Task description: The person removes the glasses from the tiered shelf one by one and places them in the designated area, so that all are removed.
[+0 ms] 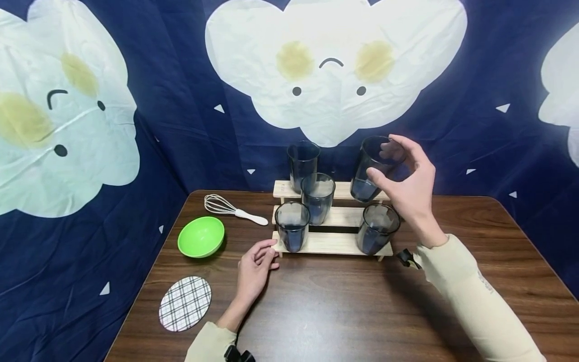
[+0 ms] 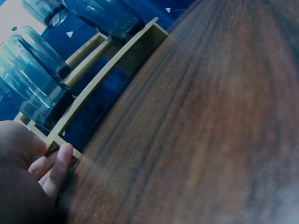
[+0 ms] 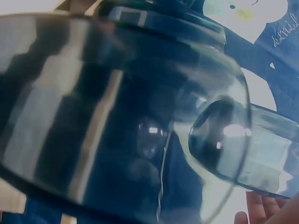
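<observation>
A three-tier pale wooden rack (image 1: 334, 244) stands on the table with smoky tinted glasses on it. My left hand (image 1: 253, 271) pinches the left end of its lowest tier, thumb above and fingers curled below in the left wrist view. My right hand (image 1: 416, 191) grips a tinted glass (image 1: 363, 181) near its rim, tilted, over the right end of the top tier. Upright on the rack are a back-left glass (image 1: 302, 163), a middle-tier glass (image 1: 318, 201), a front-left glass (image 1: 292, 229) and a front-right glass (image 1: 375, 231). That last one looms large in the right wrist view.
To the rack's left lie a white whisk (image 1: 244, 216), a green bowl (image 1: 201, 237) and a checked oval mat (image 1: 185, 303) on the brown wooden table (image 1: 334, 311). A dark blue cloth (image 1: 181, 90) with cloud prints hangs close behind the rack.
</observation>
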Demonstrator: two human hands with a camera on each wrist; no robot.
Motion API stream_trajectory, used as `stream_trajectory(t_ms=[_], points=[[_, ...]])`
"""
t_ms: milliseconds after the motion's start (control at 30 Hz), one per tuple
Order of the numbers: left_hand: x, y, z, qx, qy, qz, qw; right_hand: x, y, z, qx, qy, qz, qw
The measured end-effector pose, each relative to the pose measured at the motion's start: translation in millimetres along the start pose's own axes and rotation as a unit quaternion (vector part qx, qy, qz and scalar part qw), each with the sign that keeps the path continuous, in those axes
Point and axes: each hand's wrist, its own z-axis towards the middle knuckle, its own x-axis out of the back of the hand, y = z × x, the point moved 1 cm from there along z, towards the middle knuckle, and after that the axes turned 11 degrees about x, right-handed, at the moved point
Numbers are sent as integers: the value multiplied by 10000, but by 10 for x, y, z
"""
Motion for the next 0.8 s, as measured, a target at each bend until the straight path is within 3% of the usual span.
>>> stream_trajectory(t_ms=[300,467,800], points=[[12,5,-7,38,14,-9,10000,207,70,101,100,502,295,9983],[15,8,0,36,20,-3,10000,363,118,125,261,533,-25,9982],[4,9,-5,58,2,5,10000,652,231,75,140,856,-306,9958]])
